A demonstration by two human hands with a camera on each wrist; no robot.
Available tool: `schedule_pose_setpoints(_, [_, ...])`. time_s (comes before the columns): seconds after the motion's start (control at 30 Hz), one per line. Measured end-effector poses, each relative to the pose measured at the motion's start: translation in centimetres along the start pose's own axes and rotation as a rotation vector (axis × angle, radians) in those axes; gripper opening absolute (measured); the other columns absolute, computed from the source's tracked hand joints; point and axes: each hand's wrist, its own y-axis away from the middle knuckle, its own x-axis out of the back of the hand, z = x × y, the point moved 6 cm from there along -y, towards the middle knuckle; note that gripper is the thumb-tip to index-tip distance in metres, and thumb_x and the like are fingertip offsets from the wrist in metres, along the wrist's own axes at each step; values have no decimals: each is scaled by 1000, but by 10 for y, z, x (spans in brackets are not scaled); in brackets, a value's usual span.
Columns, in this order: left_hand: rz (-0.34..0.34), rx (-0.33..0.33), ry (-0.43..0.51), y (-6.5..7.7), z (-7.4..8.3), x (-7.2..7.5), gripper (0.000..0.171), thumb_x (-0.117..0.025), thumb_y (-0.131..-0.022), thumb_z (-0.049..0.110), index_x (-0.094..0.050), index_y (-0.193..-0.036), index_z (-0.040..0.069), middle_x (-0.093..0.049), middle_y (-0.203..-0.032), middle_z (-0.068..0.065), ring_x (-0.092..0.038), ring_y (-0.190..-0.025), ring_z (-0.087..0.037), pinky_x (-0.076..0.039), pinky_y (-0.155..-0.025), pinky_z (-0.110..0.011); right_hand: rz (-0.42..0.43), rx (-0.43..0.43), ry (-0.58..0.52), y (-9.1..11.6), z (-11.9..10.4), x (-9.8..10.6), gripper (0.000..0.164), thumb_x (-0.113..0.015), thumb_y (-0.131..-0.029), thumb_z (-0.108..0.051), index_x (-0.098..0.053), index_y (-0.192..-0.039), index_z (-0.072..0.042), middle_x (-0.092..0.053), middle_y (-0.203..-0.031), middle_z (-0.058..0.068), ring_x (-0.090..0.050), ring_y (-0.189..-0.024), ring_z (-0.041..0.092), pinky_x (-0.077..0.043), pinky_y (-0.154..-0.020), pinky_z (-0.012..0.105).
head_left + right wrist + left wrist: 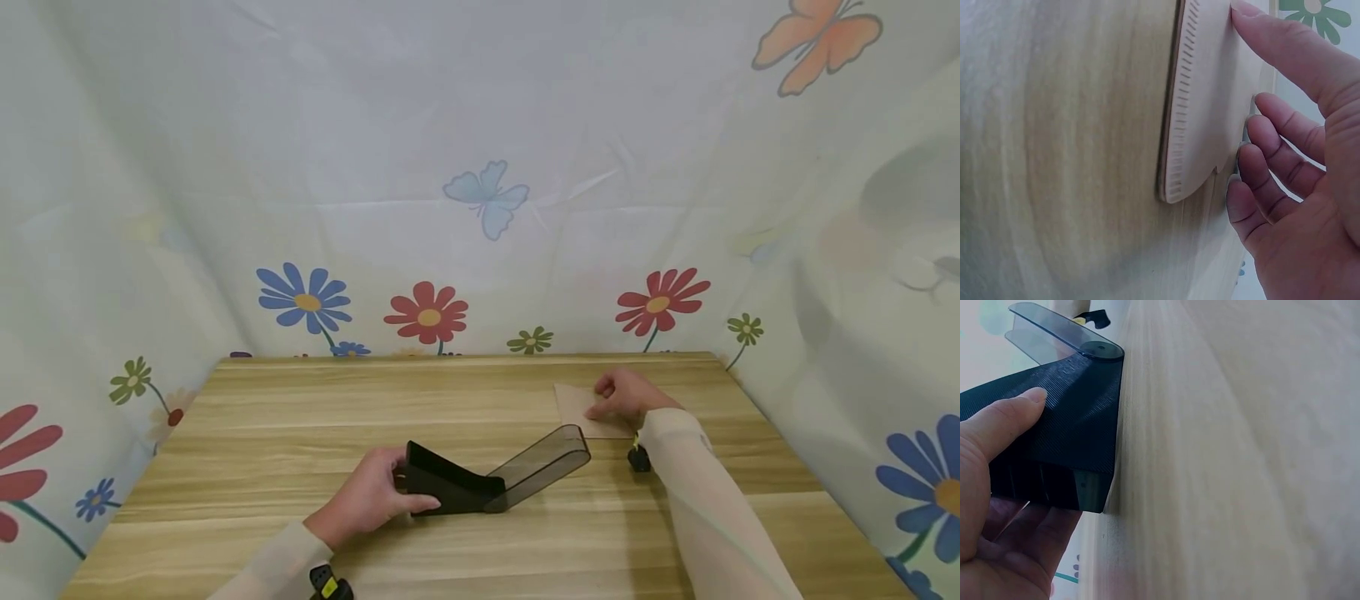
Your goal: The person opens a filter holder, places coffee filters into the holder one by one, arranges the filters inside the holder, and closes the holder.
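My left hand (373, 493) grips the closed end of a black coffee filter box (448, 485), thumb on one side and fingers on the other. The box's smoky see-through lid (545, 463) is swung out to the right. In the left wrist view the ribbed box wall (1079, 419) stands on the table under my thumb. My right hand (627, 395) is over light brown paper coffee filters (573, 410), which lie flat. In the right wrist view, my thumb touches the paper with its crimped edge (1180, 125), while the other fingers bend loosely beside it.
The wood-grain table (300, 417) reaches back to a white curtain (360, 167) printed with flowers and butterflies, which also hangs at both sides. Each wrist wears a black strap device, such as the right one (639, 458).
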Motion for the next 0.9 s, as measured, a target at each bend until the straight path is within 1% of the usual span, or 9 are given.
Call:
schedule_pose_setpoints(0.07, [-1,-5,7,0,0,0,38,-88,-81,35,-72,-111,19,-76,-107,1,-70,-86,-12,-56,-72,-25,-2,-11,-5,-1,1,0,53,-90,-80,-33,-68,-115,0,-66,-108,13,-57,-96,25,-51,-86,40])
schedule_pose_setpoints(0.2, [0,-14,16,0,0,-1,36,-88,-81,34,-73,-110,19,-76,-106,1,-71,-86,-11,-56,-71,-25,-9,-7,3,-2,2,0,51,-89,-80,-34,-69,-113,-1,-67,-106,11,-57,-93,24,-50,-83,38])
schedule_pose_setpoints(0.33, [0,-14,9,0,0,-1,37,-88,-81,35,-73,-110,19,-77,-106,1,-70,-85,-11,-56,-70,-25,-13,6,16,-2,0,1,50,-89,-81,-33,-69,-113,0,-67,-105,12,-57,-92,23,-50,-82,38])
schedule_pose_setpoints(0.6, [2,-17,7,-1,0,0,36,-88,-81,35,-73,-110,20,-77,-106,2,-70,-84,-11,-55,-70,-26,-18,-13,13,-1,-5,2,51,-89,-81,-31,-67,-114,0,-66,-105,11,-57,-93,24,-51,-85,39])
schedule_pose_setpoints(0.9, [-5,-19,26,-1,-1,-1,35,-87,-81,35,-73,-110,20,-77,-107,1,-72,-85,-10,-56,-71,-26,-19,-17,9,-4,-5,3,51,-90,-80,-30,-65,-114,-1,-62,-100,9,-55,-90,23,-48,-79,35])
